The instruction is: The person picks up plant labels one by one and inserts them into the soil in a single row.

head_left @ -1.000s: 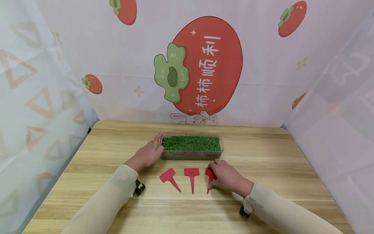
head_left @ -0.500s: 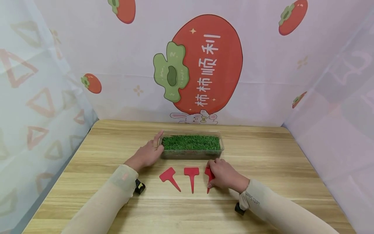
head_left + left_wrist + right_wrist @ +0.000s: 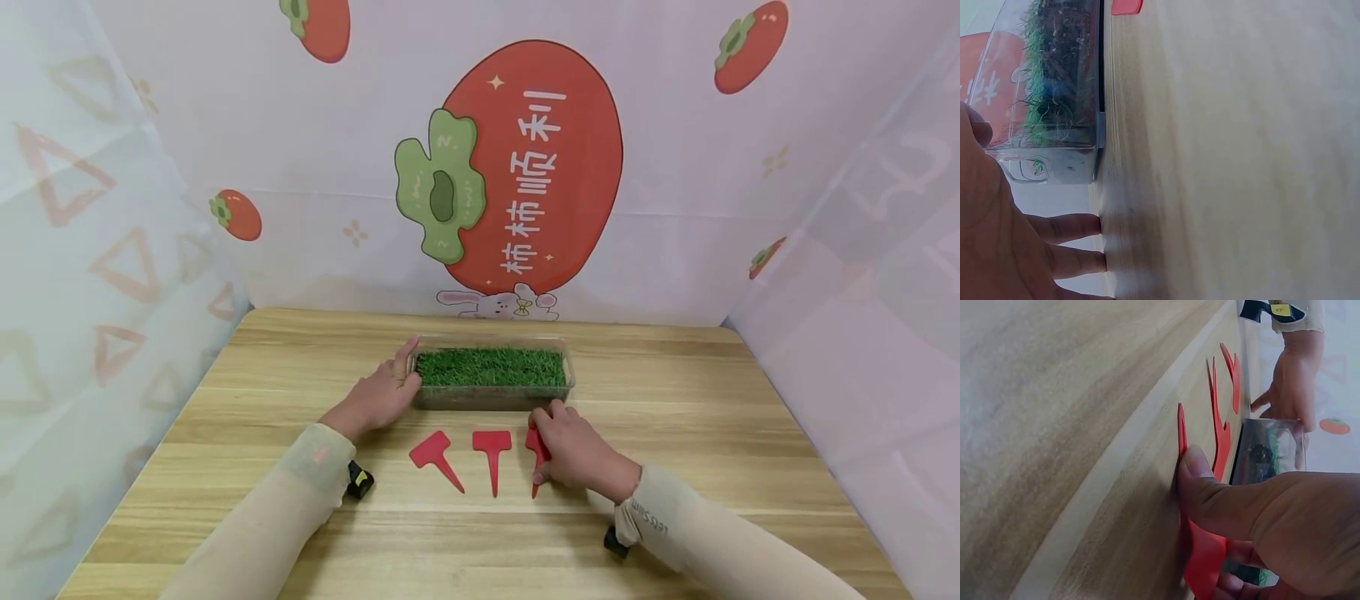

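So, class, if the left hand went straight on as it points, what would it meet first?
Probably the left end of the clear box; the left hand looks against it, though depth is unclear.

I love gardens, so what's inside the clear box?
Green grass shows inside the clear box, with dark tangled stuff underneath. The box's floor is covered, so it can't be seen.

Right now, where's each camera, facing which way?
Head: on the head, forward and down at the clear grass-filled box; left hand, right hand, sleeves show.
Left wrist: on that wrist, toward the box's end; left hand shows.
Right wrist: on that wrist, toward the pinched red plant label; both hands show.
Both wrist views share the box.
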{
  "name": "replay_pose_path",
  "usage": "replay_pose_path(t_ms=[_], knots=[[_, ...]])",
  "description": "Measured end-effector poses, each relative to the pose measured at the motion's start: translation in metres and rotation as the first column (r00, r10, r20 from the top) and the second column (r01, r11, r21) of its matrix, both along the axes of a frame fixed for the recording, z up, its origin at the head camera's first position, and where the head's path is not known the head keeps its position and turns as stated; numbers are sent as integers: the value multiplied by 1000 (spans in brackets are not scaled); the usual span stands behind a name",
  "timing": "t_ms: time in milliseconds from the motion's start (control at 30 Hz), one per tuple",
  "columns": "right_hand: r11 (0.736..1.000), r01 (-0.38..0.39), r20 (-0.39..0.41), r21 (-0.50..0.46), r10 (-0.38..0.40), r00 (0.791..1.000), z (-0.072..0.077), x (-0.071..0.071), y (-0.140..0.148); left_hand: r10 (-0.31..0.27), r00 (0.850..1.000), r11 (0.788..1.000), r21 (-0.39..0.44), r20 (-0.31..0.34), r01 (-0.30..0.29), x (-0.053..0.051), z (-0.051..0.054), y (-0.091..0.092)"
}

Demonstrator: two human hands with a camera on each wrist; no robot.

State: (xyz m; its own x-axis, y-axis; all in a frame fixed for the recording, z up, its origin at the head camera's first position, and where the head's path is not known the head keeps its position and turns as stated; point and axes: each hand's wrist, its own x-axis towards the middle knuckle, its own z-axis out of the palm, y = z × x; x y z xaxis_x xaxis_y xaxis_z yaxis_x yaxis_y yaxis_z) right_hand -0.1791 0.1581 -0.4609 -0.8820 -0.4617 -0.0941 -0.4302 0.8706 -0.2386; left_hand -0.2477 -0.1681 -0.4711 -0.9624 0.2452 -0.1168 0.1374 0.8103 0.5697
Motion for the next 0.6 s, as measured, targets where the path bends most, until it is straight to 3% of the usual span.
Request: replay_pose_path(t_ms=[267, 600], knots=[[999, -43, -51, 27, 44, 998, 0, 2, 0, -3, 1000, 1000, -7, -5, 3, -1, -2, 0], [997, -52, -67, -60, 48, 997, 2, 3, 0, -10, 1000, 1000, -10, -6, 10, -2, -1, -1]])
